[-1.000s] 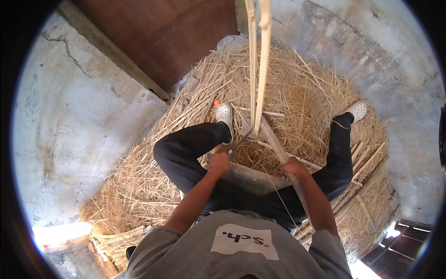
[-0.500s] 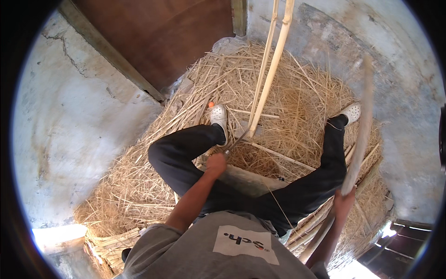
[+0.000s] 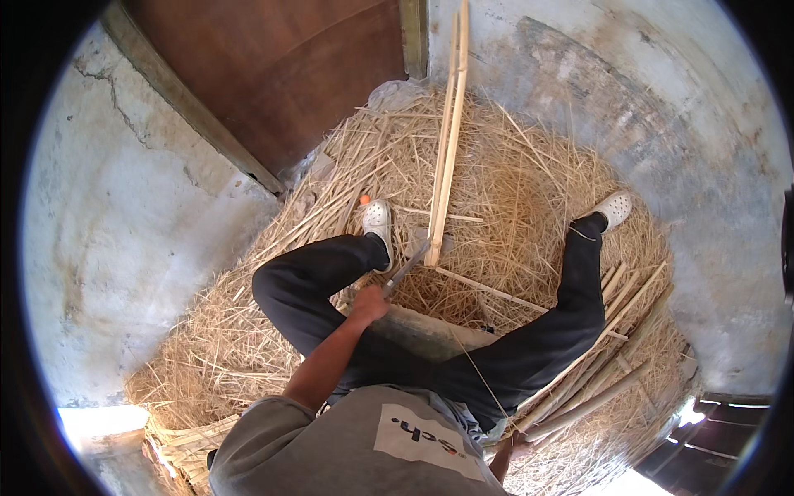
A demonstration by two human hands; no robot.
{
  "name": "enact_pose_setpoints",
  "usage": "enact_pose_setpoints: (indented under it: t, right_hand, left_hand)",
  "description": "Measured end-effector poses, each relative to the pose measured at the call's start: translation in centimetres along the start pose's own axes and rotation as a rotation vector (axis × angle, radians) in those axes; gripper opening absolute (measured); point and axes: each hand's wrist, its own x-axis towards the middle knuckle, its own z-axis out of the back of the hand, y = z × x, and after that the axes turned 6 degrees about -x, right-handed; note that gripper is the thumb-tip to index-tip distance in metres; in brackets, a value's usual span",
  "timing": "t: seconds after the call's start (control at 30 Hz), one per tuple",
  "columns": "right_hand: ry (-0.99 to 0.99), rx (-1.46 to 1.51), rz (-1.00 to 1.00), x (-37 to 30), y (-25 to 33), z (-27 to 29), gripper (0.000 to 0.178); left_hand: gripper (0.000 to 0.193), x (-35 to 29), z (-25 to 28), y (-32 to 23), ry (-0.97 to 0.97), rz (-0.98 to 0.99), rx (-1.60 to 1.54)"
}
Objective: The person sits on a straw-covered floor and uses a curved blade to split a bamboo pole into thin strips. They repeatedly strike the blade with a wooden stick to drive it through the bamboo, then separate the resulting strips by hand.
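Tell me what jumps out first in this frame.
A tall split cane stands upright at centre, its base on a heap of dry straw covering the floor. The left hand grips a blade set against the cane's foot, beside a white shoe. The right hand is low, by cut canes at right.

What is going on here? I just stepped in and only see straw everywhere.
A person sits with legs spread on a pile of straw by a brown door. The left hand grips a blade set against the lower end of a long split cane that stands up against the wall. The right hand is low at the person's side, by a bundle of canes; whether it grips one is unclear.
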Motion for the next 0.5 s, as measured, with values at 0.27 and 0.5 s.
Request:
enact_pose_setpoints:
  t: [0.27,0.5]
  right_hand:
    - [0.161,-0.012,-0.119,1.5,3.6,0.5,0.045]
    - [-0.005,0.261,-0.048,4.2,11.2,7.8,0.036]
  left_hand:
    - [0.015,2.3,2.3,-2.5,0.531,0.239,-0.803]
    - [0.019,-1.8,-0.5,-12.6,0.545,0.301,-1.224]
